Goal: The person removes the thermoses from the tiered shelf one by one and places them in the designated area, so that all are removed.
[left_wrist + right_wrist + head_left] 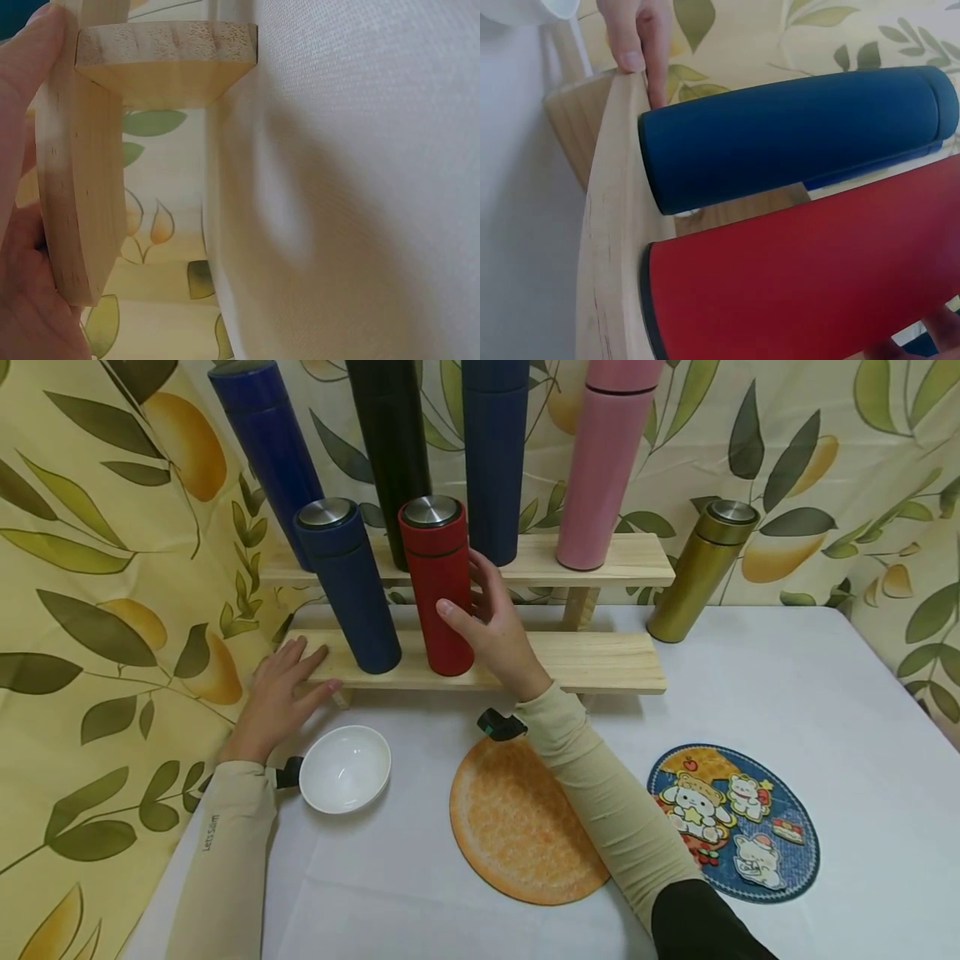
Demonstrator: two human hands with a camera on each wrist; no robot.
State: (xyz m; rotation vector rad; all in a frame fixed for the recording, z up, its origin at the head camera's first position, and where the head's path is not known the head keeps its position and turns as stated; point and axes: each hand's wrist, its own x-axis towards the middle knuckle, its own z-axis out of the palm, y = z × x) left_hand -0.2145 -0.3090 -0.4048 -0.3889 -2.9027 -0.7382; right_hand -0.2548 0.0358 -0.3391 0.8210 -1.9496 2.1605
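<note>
As the right hand (pixel 498 631) grasps the red bottle (pixel 431 577), thumb across its front, the other fingers slip largely out of sight behind it! That bottle stands on the lower shelf (pixel 585 660), right beside the blue bottle (pixel 352 589). Over at the shelf's left end, the left hand (pixel 273 697) rests with fingers spread, gripping no bottle; its own wrist view catches only part of it. Up behind, the black bottle (pixel 390 460) and pink bottle (pixel 603 468) lose their tops to the frame edge, and the right sleeve (pixel 600 785) covers part of the orange mat (pixel 517 827).
</note>
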